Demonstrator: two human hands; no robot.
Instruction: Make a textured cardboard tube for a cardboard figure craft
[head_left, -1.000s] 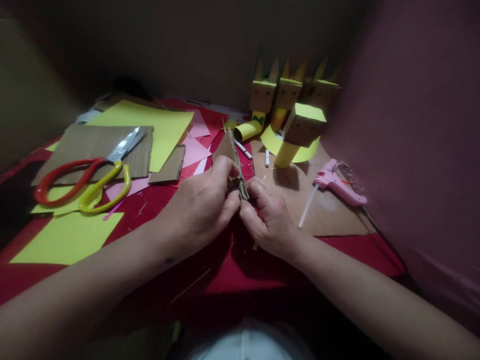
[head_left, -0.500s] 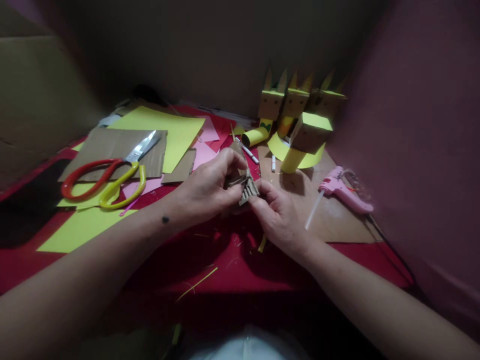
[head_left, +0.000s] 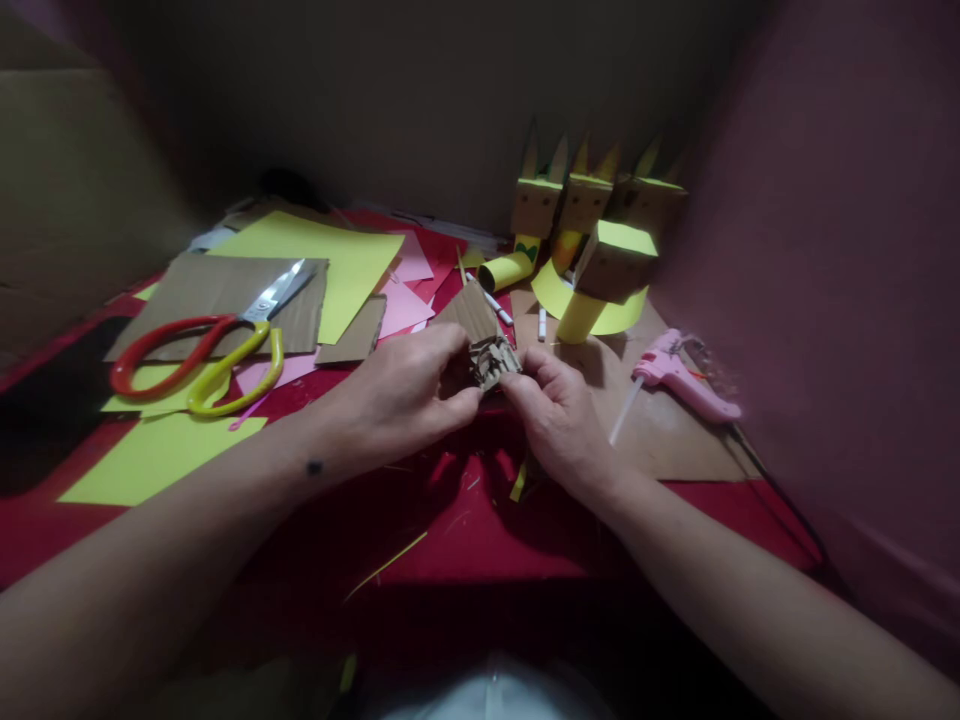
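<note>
Between my two hands is a small torn piece of corrugated cardboard (head_left: 495, 362), its ridged inner layer showing. My left hand (head_left: 412, 385) is closed on its left edge with thumb and fingers. The fingertips of my right hand (head_left: 555, 410) pinch its right side. Just beyond the fingers a flat brown cardboard piece (head_left: 471, 312) shows; I cannot tell whether it joins the held one. Scissors (head_left: 251, 325) with one red and one yellow handle lie left of my hands. A pink glue gun (head_left: 686, 375) rests to the right.
Yellow paper (head_left: 330, 245), pink paper (head_left: 401, 310) and a cardboard sheet (head_left: 187, 290) cover the left of the red cloth (head_left: 450, 540). Box-headed cardboard figures (head_left: 536, 208) stand at the back right. Beneath the glue gun lies a cardboard mat (head_left: 637, 440) with its cord beside it.
My left fingers have shifted from over the cardboard to its left edge, uncovering more of its torn ridges. The view has moved slightly. My right hand keeps its pinch.
</note>
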